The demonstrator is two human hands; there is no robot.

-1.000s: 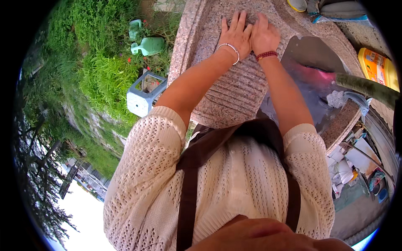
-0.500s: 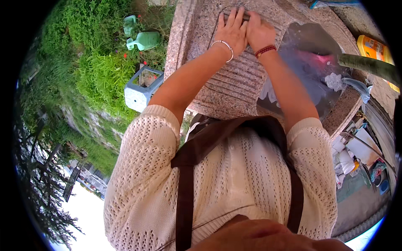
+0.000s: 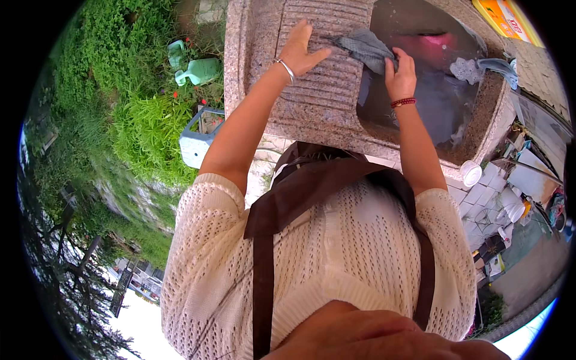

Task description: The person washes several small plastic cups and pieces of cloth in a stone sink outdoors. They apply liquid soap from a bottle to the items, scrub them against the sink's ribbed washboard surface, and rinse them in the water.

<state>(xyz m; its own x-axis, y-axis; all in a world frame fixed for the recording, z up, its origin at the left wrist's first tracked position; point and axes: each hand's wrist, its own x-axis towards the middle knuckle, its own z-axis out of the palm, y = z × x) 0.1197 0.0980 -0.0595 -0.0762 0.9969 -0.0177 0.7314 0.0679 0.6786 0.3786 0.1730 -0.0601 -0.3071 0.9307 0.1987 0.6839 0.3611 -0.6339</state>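
Note:
My right hand (image 3: 401,75) grips the end of a wet, crumpled grey cloth (image 3: 367,49) at the left edge of the water-filled basin (image 3: 480,117). The rest of this cloth trails left onto the ribbed stone washboard (image 3: 327,90). Over the washboard's left part is my left hand (image 3: 298,53), holding nothing, with thumb and fingers apart. Cloudy dark water fills the basin, and a pink thing (image 3: 433,41) shows in it at the far side. A whitish, lumpy, mesh-like thing (image 3: 465,71) sits near the basin's right side.
Another grey-blue cloth (image 3: 503,71) hangs over the basin's right rim. Beyond it is a yellow-orange container (image 3: 507,21). A grey-blue plastic stool (image 3: 195,147) and a green watering can (image 3: 201,71) stand left, beside plants. Below the basin's near right corner is a white round vessel (image 3: 471,173).
Both hands were close together, pressed on the far washboard. They have parted: the right has come to the basin's edge with the grey cloth, while the left has lifted open toward the left.

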